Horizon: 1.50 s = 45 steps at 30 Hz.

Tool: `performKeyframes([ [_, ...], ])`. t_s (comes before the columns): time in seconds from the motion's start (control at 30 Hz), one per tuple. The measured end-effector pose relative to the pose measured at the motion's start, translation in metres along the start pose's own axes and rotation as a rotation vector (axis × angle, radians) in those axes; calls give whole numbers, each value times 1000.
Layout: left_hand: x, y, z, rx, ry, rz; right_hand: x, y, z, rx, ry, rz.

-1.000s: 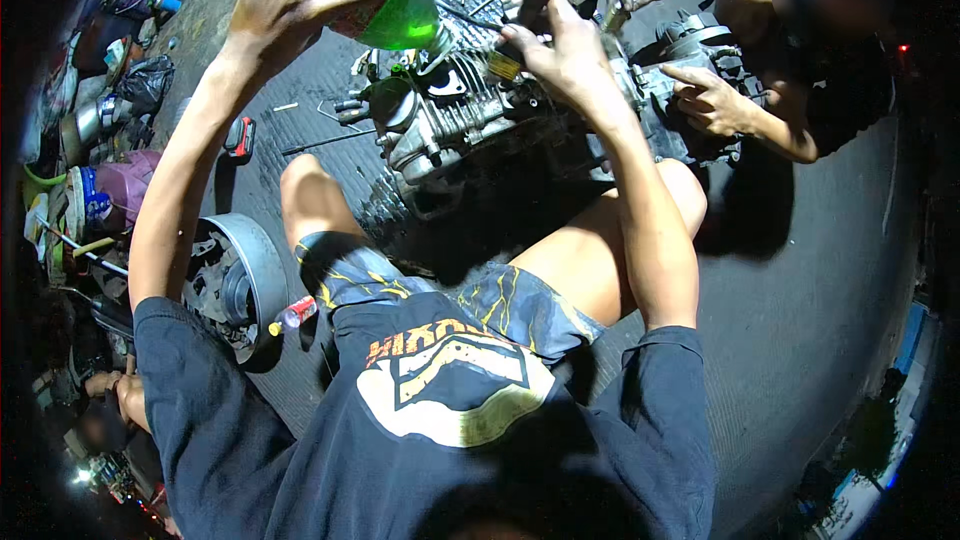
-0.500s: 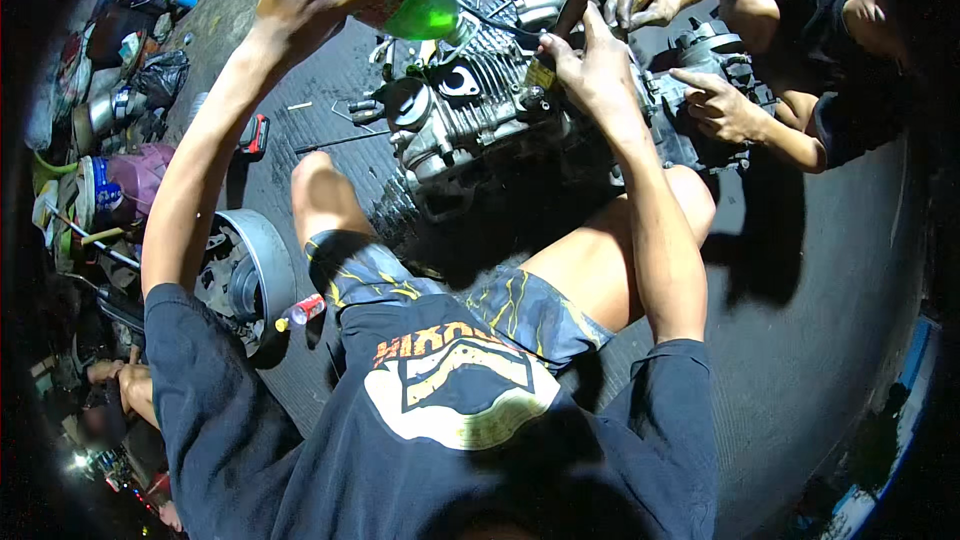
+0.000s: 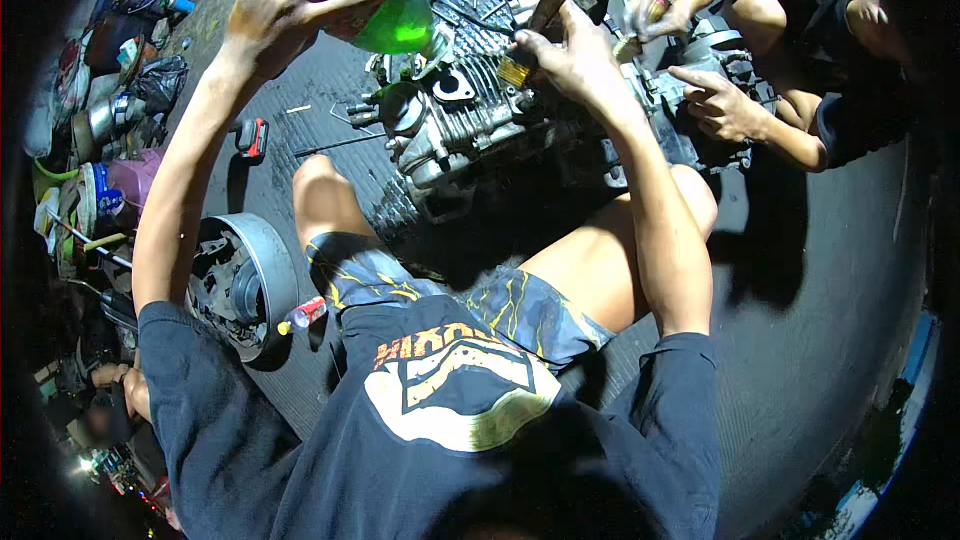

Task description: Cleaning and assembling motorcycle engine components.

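Note:
My left hand (image 3: pixel 285 5) is wrapped round a clear plastic bottle (image 3: pixel 398 26) with green liquid in it. The bottle tilts, its neck pointing down and right over a greasy metal engine (image 3: pixel 455 130) with cooling fins. In my right hand (image 3: pixel 578 58) is a paintbrush (image 3: pixel 516 70), its dark reddish handle sticking up past my fingers. The bristles point down at the finned part; whether they touch it I cannot tell. Dark wet-looking patches lie on the floor at the engine's near left corner.
At right, a co-worker's blurred hand (image 3: pixel 655 18) holds a brush-like tool, and their other hand (image 3: pixel 720 105) rests by another engine part (image 3: pixel 670 115). A round metal drum (image 3: pixel 270 275), a small bottle (image 3: pixel 303 314) and a red-black battery pack (image 3: pixel 252 138) are at left. Several tools lie behind the engine.
My left hand and the bottle have shifted slightly left and down. My right hand has brought the brush left and nearer the fins. The co-worker's upper hand has moved down a little.

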<state>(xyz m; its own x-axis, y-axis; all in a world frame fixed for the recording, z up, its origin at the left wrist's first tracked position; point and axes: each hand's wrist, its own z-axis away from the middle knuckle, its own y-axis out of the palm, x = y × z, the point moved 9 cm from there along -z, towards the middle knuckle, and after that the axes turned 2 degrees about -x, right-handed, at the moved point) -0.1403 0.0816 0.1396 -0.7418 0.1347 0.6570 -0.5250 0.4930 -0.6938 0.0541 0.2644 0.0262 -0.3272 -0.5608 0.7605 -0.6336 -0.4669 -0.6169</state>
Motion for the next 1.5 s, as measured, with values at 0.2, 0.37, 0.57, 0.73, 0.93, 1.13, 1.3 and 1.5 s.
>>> performKeyframes([
  [0.2, -2, 1, -4, -3, -20, 38, 38, 3, 26, -341, -341, -107],
  [0.37, -13, -3, -13, 25, 16, 10, 27, 0, 21, -294, -183, -323],
  [0.57, -13, -5, -3, 36, 13, 37, 42, 4, 25, -187, -134, -161],
  [0.73, -13, -6, 11, 53, 10, 61, 47, -1, 51, -92, -103, -168],
  [0.93, -18, -1, -3, -63, -24, 180, 62, 1, 48, -305, -236, -174],
  [1.13, -28, -6, -4, -135, 73, 64, 68, -5, 113, -412, -276, -46],
  [1.3, -30, -20, -14, -117, -1, 157, 66, 5, 99, -550, -119, -213],
  [1.5, -22, -6, 33, -137, -146, 79, 66, 12, 134, -405, -121, -15],
])
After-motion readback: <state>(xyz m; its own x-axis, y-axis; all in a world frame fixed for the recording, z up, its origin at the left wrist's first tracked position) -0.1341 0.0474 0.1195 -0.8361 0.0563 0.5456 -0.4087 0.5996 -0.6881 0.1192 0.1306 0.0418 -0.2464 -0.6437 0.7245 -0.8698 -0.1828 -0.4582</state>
